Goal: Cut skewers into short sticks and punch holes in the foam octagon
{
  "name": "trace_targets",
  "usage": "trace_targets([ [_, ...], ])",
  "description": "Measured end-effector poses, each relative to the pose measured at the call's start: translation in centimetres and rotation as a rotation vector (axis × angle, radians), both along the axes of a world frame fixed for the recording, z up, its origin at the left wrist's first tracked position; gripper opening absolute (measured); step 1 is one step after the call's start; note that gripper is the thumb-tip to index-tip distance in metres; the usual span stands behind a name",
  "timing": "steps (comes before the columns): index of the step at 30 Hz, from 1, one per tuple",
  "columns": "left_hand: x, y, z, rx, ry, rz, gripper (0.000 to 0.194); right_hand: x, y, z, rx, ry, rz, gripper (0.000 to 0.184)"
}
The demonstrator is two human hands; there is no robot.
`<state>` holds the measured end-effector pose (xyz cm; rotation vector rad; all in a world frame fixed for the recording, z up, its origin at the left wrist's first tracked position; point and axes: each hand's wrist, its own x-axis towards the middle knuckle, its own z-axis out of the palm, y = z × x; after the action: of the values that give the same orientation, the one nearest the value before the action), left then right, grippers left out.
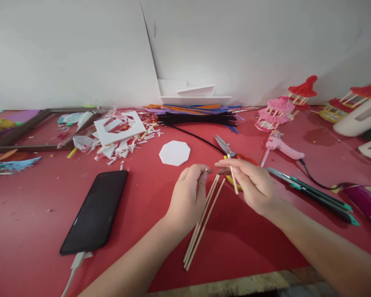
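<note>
My right hand (pixel 256 181) pinches a short wooden stick (pixel 234 177) between thumb and fingers, above the red table. Close to its left, my left hand (pixel 190 194) is closed, with a small pale tip, like a stick's end, showing at the thumb and forefinger; the rest is hidden. Below the hands lie several long thin wooden sticks (pixel 204 227), side by side. Just beyond sits a white foam octagon (pixel 174 153). Scissors (pixel 225 146) with red handles lie past my right hand, and a yellow-handled tool (pixel 235 183) is partly hidden under it.
To the left are a black phone (pixel 95 212) on a cable and white foam scraps (pixel 120 128). Pipe cleaners (pixel 198 117) lie at the back. On the right are a pink glue gun (pixel 282 146), a box cutter (pixel 312 194) and small pagoda models (pixel 275 111).
</note>
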<state>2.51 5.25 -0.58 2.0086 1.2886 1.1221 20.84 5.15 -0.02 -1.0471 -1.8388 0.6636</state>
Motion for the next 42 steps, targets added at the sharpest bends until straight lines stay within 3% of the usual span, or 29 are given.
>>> trace_targets([
  [3, -0.1, 0.4, 0.1, 0.032, -0.048, 0.021, 0.017, -0.2, 0.1, -0.7, -0.123, 0.130, 0.035, 0.028],
  [6, -0.3, 0.7, 0.1, -0.058, -0.119, 0.025, 0.015, -0.3, 0.3, -0.9, -0.154, 0.090, -0.016, 0.024],
  [12, -0.2, 0.4, 0.0, -0.228, -0.224, 0.032, 0.012, -0.7, 0.9, -0.5, 0.069, -0.096, -0.065, 0.016],
  [16, -0.2, 0.3, 0.1, -0.258, -0.201, 0.018, 0.007, -1.0, 1.0, -0.9, 0.050, -0.087, -0.047, 0.012],
  [23, -0.3, 0.3, -0.1, -0.181, -0.110, 0.003, 0.007, -1.3, 0.8, -1.4, -0.136, 0.016, -0.065, 0.011],
  [30, -0.2, 0.3, -0.3, -0.071, -0.051, -0.013, 0.011, -1.2, 1.3, -1.8, 0.024, -0.143, -0.001, 0.014],
  [37, -0.3, 0.5, -0.9, -0.140, -0.069, -0.015, 0.028, -1.5, 1.1, -2.0, -0.082, -0.132, -0.021, 0.021],
  [42, -0.4, 0.7, -1.1, -0.119, -0.029, -0.012, 0.042, -1.4, 1.2, -2.2, 0.001, -0.257, 0.030, 0.025],
])
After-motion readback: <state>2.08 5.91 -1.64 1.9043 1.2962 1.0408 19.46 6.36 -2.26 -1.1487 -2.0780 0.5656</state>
